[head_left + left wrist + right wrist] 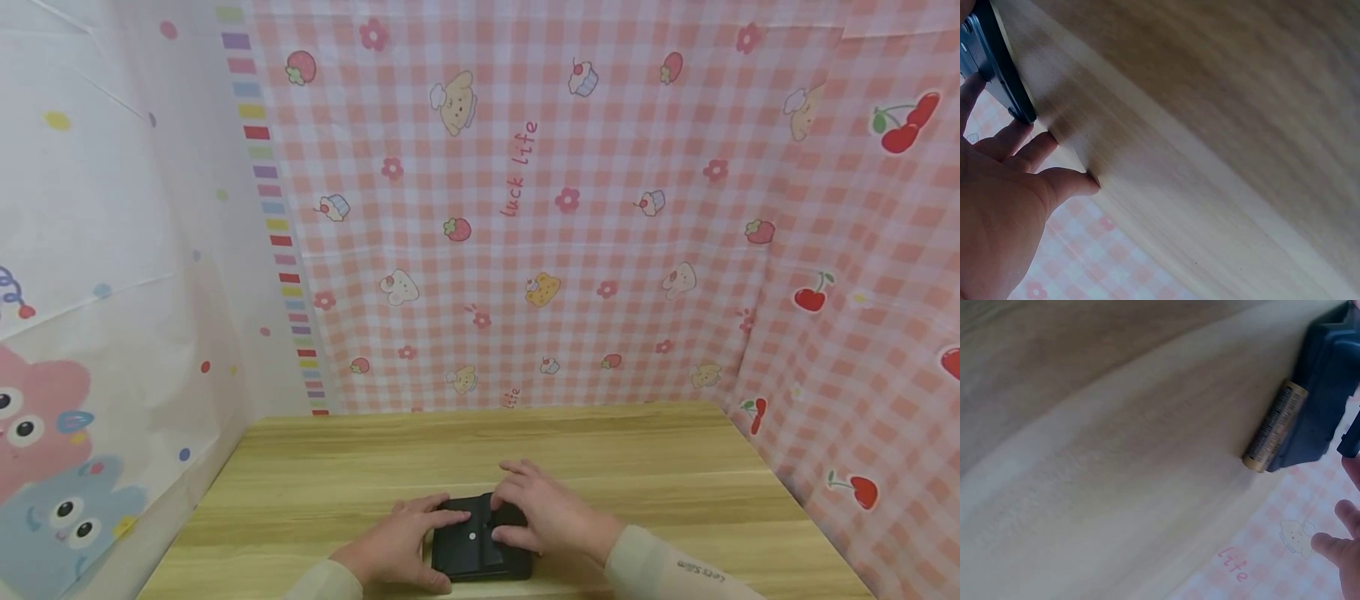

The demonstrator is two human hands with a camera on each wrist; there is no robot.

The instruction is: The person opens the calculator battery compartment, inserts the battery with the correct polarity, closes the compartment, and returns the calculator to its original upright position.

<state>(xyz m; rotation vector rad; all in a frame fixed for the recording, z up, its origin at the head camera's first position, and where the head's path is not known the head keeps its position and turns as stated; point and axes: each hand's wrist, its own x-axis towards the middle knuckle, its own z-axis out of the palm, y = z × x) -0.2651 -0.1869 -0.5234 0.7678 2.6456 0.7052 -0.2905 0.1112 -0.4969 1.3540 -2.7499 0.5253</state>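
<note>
A flat black rectangular device [459,552] with a small round light spot lies near the front of the table. My left hand [401,542] rests along its left side, index finger pressing on top and thumb at the near corner. In the left wrist view, other fingers [1035,150] of that hand reach the edge and the tabletop. Over the device's right part, my right hand [551,512] pinches a small black cover-like piece [1352,437], raised off the body. A gold-and-black cylindrical battery [1275,425] lies against the device's side in the right wrist view.
The wooden table [337,467] has light grain and extends behind both hands. A pink checked cloth [525,250] hangs behind it and along the right, and a white printed cloth [112,250] hangs at the left.
</note>
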